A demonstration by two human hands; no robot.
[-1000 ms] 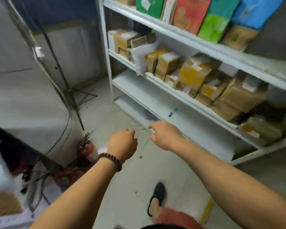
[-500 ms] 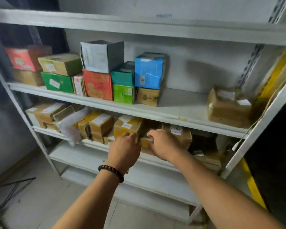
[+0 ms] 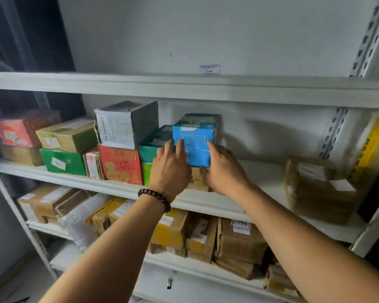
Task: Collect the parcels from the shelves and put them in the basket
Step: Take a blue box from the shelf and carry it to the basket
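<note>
- Left hand (image 3: pixel 171 169) is raised to the middle shelf (image 3: pixel 260 173), its fingers nearly straight and together. Their tips lie on the lower left front of the blue parcel (image 3: pixel 194 141), and nothing is gripped.
- Right hand (image 3: pixel 224 167) is spread wide, its fingers reaching up along the blue parcel's right edge and its thumb low by the parcel's bottom corner. It has not closed round the parcel, and whether the palm touches it cannot be told.
- Between the two hands stands the blue parcel, upright on a small brown box (image 3: pixel 198 180) that shows in the gap below the palms.
- Just left of the left hand's fingers is a teal box (image 3: pixel 153 147), stacked on a green box (image 3: pixel 146 173). Further left are a red box (image 3: pixel 120 166) and a grey box (image 3: pixel 123 125) on top of it.
- Well to the right of the right hand, a large brown parcel (image 3: pixel 315 189) sits on the same shelf.
- A dark beaded bracelet (image 3: pixel 155 196) circles the left wrist.
- Beneath both forearms, brown and yellow parcels (image 3: pixel 239 241) crowd the lower shelf.
</note>
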